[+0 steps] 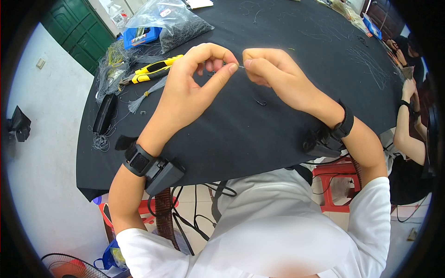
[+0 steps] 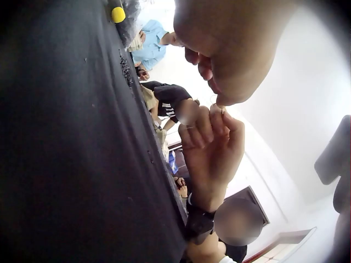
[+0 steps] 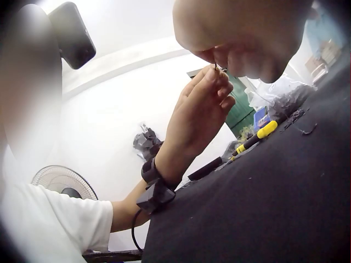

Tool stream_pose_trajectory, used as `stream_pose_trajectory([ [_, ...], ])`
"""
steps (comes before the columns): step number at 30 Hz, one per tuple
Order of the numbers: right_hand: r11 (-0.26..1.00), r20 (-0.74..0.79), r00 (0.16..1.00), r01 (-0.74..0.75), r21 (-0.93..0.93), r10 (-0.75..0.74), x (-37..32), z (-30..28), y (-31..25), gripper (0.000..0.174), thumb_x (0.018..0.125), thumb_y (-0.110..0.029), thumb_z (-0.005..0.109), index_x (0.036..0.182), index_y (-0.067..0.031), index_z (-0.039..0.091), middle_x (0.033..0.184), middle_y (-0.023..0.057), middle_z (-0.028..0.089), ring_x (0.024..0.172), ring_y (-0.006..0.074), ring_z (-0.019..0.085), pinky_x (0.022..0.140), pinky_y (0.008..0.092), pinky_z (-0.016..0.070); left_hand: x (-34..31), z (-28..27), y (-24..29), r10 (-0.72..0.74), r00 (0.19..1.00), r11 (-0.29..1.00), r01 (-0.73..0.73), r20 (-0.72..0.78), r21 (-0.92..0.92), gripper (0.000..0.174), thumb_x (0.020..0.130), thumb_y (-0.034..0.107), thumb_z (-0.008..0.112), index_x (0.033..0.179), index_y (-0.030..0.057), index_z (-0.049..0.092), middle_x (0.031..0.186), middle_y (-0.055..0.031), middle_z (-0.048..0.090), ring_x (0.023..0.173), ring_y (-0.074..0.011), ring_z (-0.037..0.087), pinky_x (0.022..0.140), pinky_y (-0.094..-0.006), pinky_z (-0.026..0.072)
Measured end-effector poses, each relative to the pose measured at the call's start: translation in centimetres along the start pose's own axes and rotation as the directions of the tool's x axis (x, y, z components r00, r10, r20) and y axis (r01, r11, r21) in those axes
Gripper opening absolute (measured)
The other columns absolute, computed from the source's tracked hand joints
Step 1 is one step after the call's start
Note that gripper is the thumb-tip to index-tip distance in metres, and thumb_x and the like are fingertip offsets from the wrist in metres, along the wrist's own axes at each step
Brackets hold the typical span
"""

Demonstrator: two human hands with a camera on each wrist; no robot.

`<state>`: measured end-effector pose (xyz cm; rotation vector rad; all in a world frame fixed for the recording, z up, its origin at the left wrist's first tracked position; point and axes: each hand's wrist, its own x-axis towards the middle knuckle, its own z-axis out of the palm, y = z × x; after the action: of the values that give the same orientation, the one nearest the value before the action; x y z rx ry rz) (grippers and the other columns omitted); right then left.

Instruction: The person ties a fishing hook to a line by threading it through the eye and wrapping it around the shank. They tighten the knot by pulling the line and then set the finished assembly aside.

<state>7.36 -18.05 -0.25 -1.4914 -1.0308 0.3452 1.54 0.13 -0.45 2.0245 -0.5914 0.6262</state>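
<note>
Thumb and index finger of the left hand (image 1: 199, 76) pinch one end of a small thin item (image 1: 240, 66) above the black table. The right hand (image 1: 278, 76), fingers curled, pinches its other end, so the fingertips of both hands nearly meet. The item is too small to identify; in the right wrist view a dark sliver (image 3: 215, 64) shows between the fingertips. A dark fish hook (image 1: 261, 102) lies on the cloth below the hands. In the left wrist view the left hand (image 2: 230, 44) is above the right hand (image 2: 211, 148).
Yellow-black pliers (image 1: 150, 72), a tied grey line bundle (image 1: 146, 94) and a black case (image 1: 105, 114) lie left on the black cloth (image 1: 222, 148). Behind them are a clear bag of dark pieces (image 1: 178, 32), a blue box (image 1: 141, 37) and tangled line. Other people sit at the right.
</note>
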Motion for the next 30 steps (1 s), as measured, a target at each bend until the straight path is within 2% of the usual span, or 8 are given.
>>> stream_pose_trajectory([
  [5,1.000,0.024,1.000,0.019,-0.025,-0.018,0.04,-0.04,0.28,0.030,0.092,-0.020,0.041,0.065,-0.0085,0.037,0.061,-0.0058,0.034,0.056,0.0030,0.027,0.048,0.0211,0.0243,-0.11,0.08,0.64,-0.037,0.999,0.999,0.037,-0.009,-0.030,0.007,0.078,0.009,0.063,0.083,0.0047,0.061,0.072,0.0036,0.055,0.066,-0.0064,0.044,0.061,-0.0216,0.0327],
  [9,0.998,0.036,0.999,-0.002,-0.065,0.004,-0.02,-0.07,0.12,0.030,0.093,-0.021,0.040,0.066,-0.0087,0.037,0.061,-0.0050,0.035,0.055,0.0036,0.028,0.049,0.0204,0.0240,-0.15,0.12,0.62,-0.013,1.000,0.998,0.013,0.001,0.056,0.006,0.079,0.010,0.062,0.083,0.0055,0.060,0.074,0.0040,0.057,0.067,-0.0065,0.046,0.060,-0.0216,0.0328],
  [12,1.000,-0.003,1.000,0.009,-0.017,-0.010,0.08,0.05,0.41,0.028,0.089,-0.019,0.043,0.064,-0.0074,0.042,0.059,-0.0073,0.035,0.054,0.0010,0.029,0.046,0.0212,0.0254,-0.13,0.18,0.46,-0.004,1.000,0.999,0.004,-0.004,0.047,0.006,0.079,0.010,0.062,0.083,0.0057,0.060,0.075,0.0041,0.058,0.067,-0.0061,0.046,0.060,-0.0215,0.0331],
  [15,1.000,-0.007,1.000,-0.015,-0.009,0.015,0.09,0.05,0.49,0.027,0.088,-0.018,0.043,0.064,-0.0074,0.042,0.060,-0.0072,0.036,0.054,0.0011,0.029,0.046,0.0211,0.0255,-0.10,0.21,0.55,-0.012,1.000,0.999,0.012,0.003,0.034,0.007,0.078,0.010,0.062,0.083,0.0057,0.060,0.075,0.0038,0.058,0.066,-0.0061,0.046,0.060,-0.0215,0.0336],
  [20,0.999,0.038,0.999,-0.026,-0.022,0.027,0.04,0.01,0.36,0.029,0.093,-0.023,0.040,0.067,-0.0101,0.037,0.061,-0.0055,0.034,0.055,0.0032,0.028,0.049,0.0196,0.0241,-0.08,0.24,0.01,0.044,0.999,0.995,-0.043,-0.010,0.086,0.007,0.077,0.009,0.063,0.082,0.0045,0.061,0.074,0.0031,0.057,0.065,-0.0064,0.046,0.061,-0.0211,0.0343],
  [30,0.998,0.051,0.997,-0.051,0.023,0.050,-0.01,0.08,0.34,0.028,0.093,-0.023,0.040,0.068,-0.0105,0.038,0.062,-0.0059,0.033,0.055,0.0032,0.027,0.049,0.0195,0.0239,-0.07,0.31,0.31,0.003,1.000,0.999,-0.002,-0.003,0.036,0.008,0.076,0.008,0.063,0.082,0.0028,0.061,0.071,0.0031,0.056,0.064,-0.0059,0.043,0.060,-0.0200,0.0356],
])
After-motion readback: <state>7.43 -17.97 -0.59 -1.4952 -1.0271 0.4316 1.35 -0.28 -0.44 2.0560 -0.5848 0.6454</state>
